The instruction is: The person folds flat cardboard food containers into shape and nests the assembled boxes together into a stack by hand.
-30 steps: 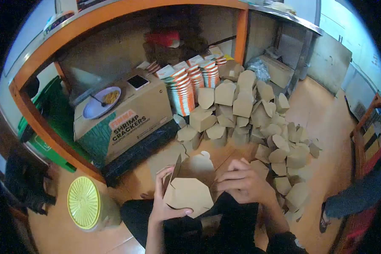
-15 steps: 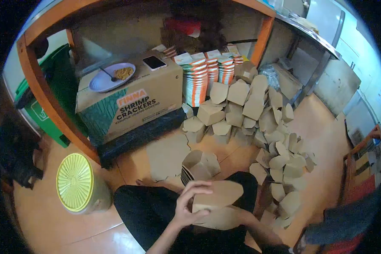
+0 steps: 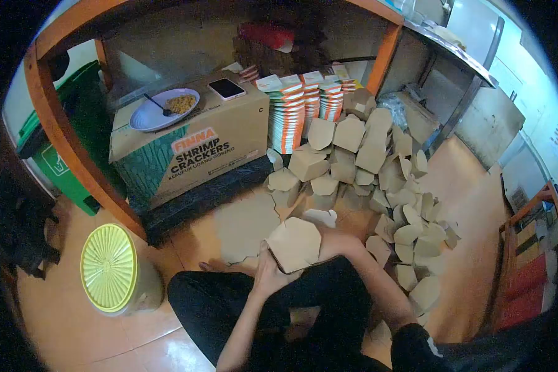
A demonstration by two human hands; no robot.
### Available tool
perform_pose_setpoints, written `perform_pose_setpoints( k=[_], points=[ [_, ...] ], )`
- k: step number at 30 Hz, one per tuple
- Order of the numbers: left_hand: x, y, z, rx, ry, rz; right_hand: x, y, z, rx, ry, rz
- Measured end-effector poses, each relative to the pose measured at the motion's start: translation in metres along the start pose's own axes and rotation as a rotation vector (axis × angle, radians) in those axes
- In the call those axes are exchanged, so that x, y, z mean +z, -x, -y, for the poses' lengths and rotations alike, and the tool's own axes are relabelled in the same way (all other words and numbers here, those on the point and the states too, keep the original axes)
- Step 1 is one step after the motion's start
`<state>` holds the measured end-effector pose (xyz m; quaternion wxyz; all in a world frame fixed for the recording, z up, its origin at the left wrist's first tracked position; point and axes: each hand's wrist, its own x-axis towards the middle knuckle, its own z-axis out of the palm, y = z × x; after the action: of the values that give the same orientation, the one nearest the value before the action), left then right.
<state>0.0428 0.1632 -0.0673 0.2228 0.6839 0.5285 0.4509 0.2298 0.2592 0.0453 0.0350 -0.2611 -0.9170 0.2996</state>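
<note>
- The left hand (image 3: 270,274) grips a brown carton (image 3: 296,244) at its lower left, fingers curled against it; the carton is held tilted above the lap.
- The right hand (image 3: 336,243) is at the carton's right side; its fingers are hidden, so whether they grip cannot be told.
- The carton turns a flat panel to the view, so its inside is out of sight.
- Beyond it, a pile (image 3: 350,164) of folded cartons spreads over the floor (image 3: 468,170), leaning and lying at various angles, many with flaps raised; their insides are mostly hidden.
- Behind the pile stand stacks (image 3: 285,121) of white, orange and green packs.
- Left of these sits a shrimp cracker box (image 3: 251,127), on a black base (image 3: 208,189); what is inside it cannot be seen.
- On the box rest a phone (image 3: 226,89) and a pale plate (image 3: 144,120) with yellowish-brown food (image 3: 181,104) and a dark spoon (image 3: 154,103).
- A tub (image 3: 150,285) stands on the floor under a ribbed yellow lid (image 3: 109,266); its contents are unclear.
- A green bin (image 3: 69,170) stands at the left, behind the counter's orange leg (image 3: 84,164).
- A clear plastic bag (image 3: 392,110) lies behind the pile.
</note>
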Motion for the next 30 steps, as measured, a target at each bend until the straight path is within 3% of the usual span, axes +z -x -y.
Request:
perform_pose_setpoints(
  k=[2, 4, 7, 8, 14, 21, 24, 27, 30],
  points=[
    [-0.003, 0.003, -0.002, -0.065, 0.061, -0.052, 0.009, -0.007, -0.003, 0.076, 0.143, -0.009],
    [0.001, 0.006, 0.007, -0.071, 0.107, -0.079, 0.013, -0.009, 0.011, 0.286, 0.286, 0.063],
    [0.003, 0.003, 0.010, 0.030, -0.076, -0.051, 0.019, -0.013, 0.029, 0.390, 0.320, 0.029],
    [0.004, 0.003, 0.010, 0.030, -0.035, -0.057, 0.036, -0.013, 0.012, 0.362, 0.355, -0.048],
    [0.003, 0.003, 0.012, -0.090, 0.203, -0.044, 0.017, -0.009, 0.030, 0.358, 0.422, 0.029],
    [0.000, -0.005, 0.012, -0.069, 0.208, 0.003, 0.052, -0.007, 0.030, 0.496, 0.462, -0.106],
    [0.006, -0.001, 0.018, -0.030, 0.192, -0.003, 0.068, -0.032, 0.030, 0.686, 0.407, -0.027],
    [0.005, -0.002, 0.017, 0.030, 0.108, 0.009, 0.084, -0.037, 0.002, 0.633, 0.240, -0.097],
    [-0.008, -0.010, -0.005, 0.058, -0.005, 0.036, 0.040, -0.024, 0.025, 0.277, 0.345, 0.168]
  ],
)
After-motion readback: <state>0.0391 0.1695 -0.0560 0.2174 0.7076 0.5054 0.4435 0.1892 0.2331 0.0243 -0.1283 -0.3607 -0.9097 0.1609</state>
